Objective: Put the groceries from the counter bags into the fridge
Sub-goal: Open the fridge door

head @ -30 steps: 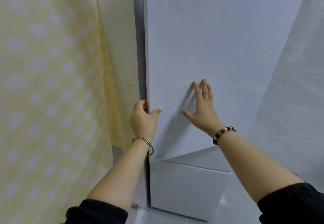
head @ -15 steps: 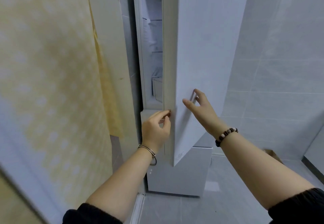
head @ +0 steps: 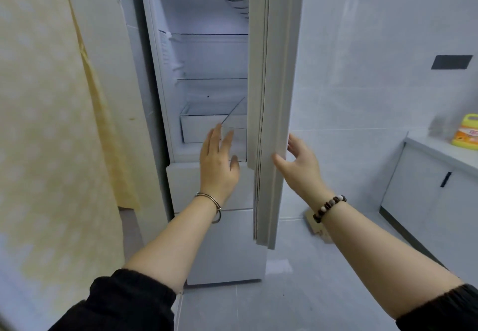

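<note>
Obs: the fridge door (head: 274,97) stands edge-on to my head view, gasket strip toward me, with the upper compartment of the fridge (head: 207,56) exposed left of the door.

Right hand (head: 301,160): loosely spread, thumb against the door's near edge, fingers round on its outer face. There is no closed grip, and it holds nothing else. Judgement: it is placed there to steady the door or carry it wider.

Left hand (head: 218,165): just left of the door, flat, fingers straight, holding nothing. I cannot confirm any contact. It is probably kept off the edge so the door has room.

Left of the door: glass shelves (head: 209,34), with a clear drawer (head: 199,128) beneath them. Closed lower drawers (head: 204,191) sit left of the door's lower end.

The groceries and bags are not in view. I judge this to be the opening step, with loading not yet begun.

Room, right of the door: pale tiled wall with a black wall plate (head: 451,62). Further right is a surface (head: 439,149) over a white cabinet (head: 426,193), and a yellow bottle (head: 465,131) stands on the surface. A cardboard piece (head: 314,224) lies on the grey floor low beside the door, partly hidden by my right wrist.

Far left of the door: a yellow dotted curtain (head: 51,123)
</note>
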Demonstrator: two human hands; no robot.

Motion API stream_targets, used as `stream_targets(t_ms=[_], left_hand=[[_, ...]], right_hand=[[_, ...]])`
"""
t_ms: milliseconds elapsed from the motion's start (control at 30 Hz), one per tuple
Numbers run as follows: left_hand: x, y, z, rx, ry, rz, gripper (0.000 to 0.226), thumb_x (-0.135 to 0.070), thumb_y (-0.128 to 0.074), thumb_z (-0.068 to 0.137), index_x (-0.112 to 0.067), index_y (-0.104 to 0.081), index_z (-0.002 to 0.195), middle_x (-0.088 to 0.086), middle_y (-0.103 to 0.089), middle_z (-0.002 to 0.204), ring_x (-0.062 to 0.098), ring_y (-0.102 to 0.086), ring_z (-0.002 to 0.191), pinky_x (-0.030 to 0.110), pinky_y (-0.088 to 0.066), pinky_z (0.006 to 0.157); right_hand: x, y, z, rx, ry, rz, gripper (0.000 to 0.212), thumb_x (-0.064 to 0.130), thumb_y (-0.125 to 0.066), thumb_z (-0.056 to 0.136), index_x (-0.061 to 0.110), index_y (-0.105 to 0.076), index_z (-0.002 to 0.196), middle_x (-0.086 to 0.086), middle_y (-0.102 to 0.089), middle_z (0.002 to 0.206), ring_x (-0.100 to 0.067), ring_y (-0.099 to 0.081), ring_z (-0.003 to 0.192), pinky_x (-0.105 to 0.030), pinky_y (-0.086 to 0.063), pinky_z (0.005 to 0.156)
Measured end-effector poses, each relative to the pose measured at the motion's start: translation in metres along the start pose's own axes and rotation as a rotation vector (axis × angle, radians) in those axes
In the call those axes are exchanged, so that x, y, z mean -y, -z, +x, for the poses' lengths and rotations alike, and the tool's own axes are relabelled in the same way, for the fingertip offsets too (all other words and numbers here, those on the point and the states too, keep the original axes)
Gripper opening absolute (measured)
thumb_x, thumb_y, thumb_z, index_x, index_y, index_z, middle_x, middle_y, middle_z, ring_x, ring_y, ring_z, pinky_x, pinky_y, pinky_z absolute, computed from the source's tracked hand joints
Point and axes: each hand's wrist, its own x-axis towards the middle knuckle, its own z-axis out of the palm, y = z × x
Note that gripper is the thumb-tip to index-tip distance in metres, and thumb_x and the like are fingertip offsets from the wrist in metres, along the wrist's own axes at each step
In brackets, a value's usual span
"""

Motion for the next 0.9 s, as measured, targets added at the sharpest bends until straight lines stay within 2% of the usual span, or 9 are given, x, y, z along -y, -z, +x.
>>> stream_targets(t_ms=[133,233,367,467,500,567,633,733,900], left_hand=[[-0.015,-0.014,0.014,0.142,-0.032,0.093,0.059,-0.017,-0.053,0.092,-0.014,-0.029,0.146,0.009,-0.019,0.156,0.029,-0.010,0.144,0.044,-0.012,0.118],[-0.030,-0.027,0.017,0.241,0.003,-0.002,0.062,-0.019,-0.047,0.096,-0.014,-0.016,0.149,0.006,-0.023,0.154,0.023,-0.010,0.145,0.034,-0.006,0.117],[-0.052,-0.046,0.022,0.225,-0.057,-0.055,0.054,-0.017,-0.055,0.092,-0.014,-0.037,0.142,0.012,-0.039,0.145,0.028,-0.022,0.141,0.036,-0.016,0.114],[-0.076,-0.063,0.029,0.202,-0.140,-0.091,0.045,-0.011,-0.062,0.085,-0.005,-0.052,0.129,0.018,-0.040,0.143,0.035,-0.027,0.138,0.041,-0.021,0.112],[-0.083,-0.068,0.031,0.216,-0.164,-0.120,0.044,-0.009,-0.063,0.084,-0.003,-0.053,0.126,0.019,-0.041,0.142,0.036,-0.027,0.138,0.042,-0.022,0.113],[-0.097,-0.077,0.036,0.247,-0.195,-0.172,0.041,-0.007,-0.063,0.084,-0.002,-0.055,0.124,0.017,-0.046,0.140,0.036,-0.028,0.138,0.041,-0.023,0.112],[-0.107,-0.087,0.039,0.266,-0.239,-0.213,0.039,-0.005,-0.062,0.084,-0.004,-0.056,0.123,0.015,-0.048,0.138,0.034,-0.030,0.137,0.037,-0.023,0.111],[-0.120,-0.102,0.045,0.339,-0.287,-0.265,0.047,-0.002,-0.056,0.086,-0.010,-0.051,0.133,0.011,-0.044,0.143,0.026,-0.032,0.138,0.025,-0.018,0.112],[-0.133,-0.125,0.072,0.443,-0.358,-0.302,0.049,-0.001,-0.055,0.086,-0.008,-0.049,0.134,0.008,-0.048,0.140,0.022,-0.038,0.133,0.018,-0.017,0.109]], right_hand=[[-0.006,0.032,-0.009,-0.089,-0.027,-0.066,0.026,0.009,-0.054,0.086,0.034,-0.054,0.081,0.022,-0.059,0.075,0.007,-0.057,0.075,-0.008,-0.043,0.066],[-0.019,0.058,-0.012,-0.204,-0.068,-0.170,0.025,0.010,-0.050,0.088,0.020,-0.039,0.068,0.007,-0.044,0.063,-0.006,-0.040,0.056,-0.020,-0.033,0.053],[-0.036,0.092,-0.012,-0.361,-0.164,-0.264,0.027,0.010,-0.046,0.090,0.015,-0.033,0.067,0.001,-0.039,0.062,-0.018,-0.035,0.058,-0.031,-0.027,0.053],[-0.045,0.115,-0.012,-0.347,-0.277,-0.318,0.006,0.011,-0.044,0.090,0.012,-0.042,0.084,0.004,-0.042,0.069,-0.020,-0.041,0.066,-0.028,-0.030,0.052],[-0.046,0.122,-0.013,-0.328,-0.317,-0.321,0.008,0.012,-0.045,0.091,0.010,-0.045,0.099,0.005,-0.046,0.077,-0.020,-0.046,0.072,-0.026,-0.035,0.056],[-0.050,0.132,-0.014,-0.319,-0.316,-0.319,0.043,0.013,-0.049,0.092,0.009,-0.035,0.133,0.002,-0.048,0.114,-0.017,-0.049,0.104,-0.029,-0.044,0.085],[-0.051,0.137,-0.016,-0.377,-0.228,-0.370,0.064,0.007,-0.051,0.090,0.009,-0.019,0.146,-0.005,-0.026,0.147,-0.017,-0.026,0.136,-0.032,-0.025,0.112],[-0.052,0.140,-0.014,-0.401,-0.137,-0.508,0.069,0.000,-0.050,0.086,0.008,-0.017,0.147,-0.011,-0.005,0.156,-0.020,-0.004,0.144,-0.024,-0.005,0.114],[-0.057,0.154,0.004,-0.271,-0.025,-0.688,0.065,0.004,-0.052,0.086,0.008,-0.024,0.145,-0.009,-0.012,0.156,-0.018,-0.008,0.143,-0.018,-0.005,0.110]])
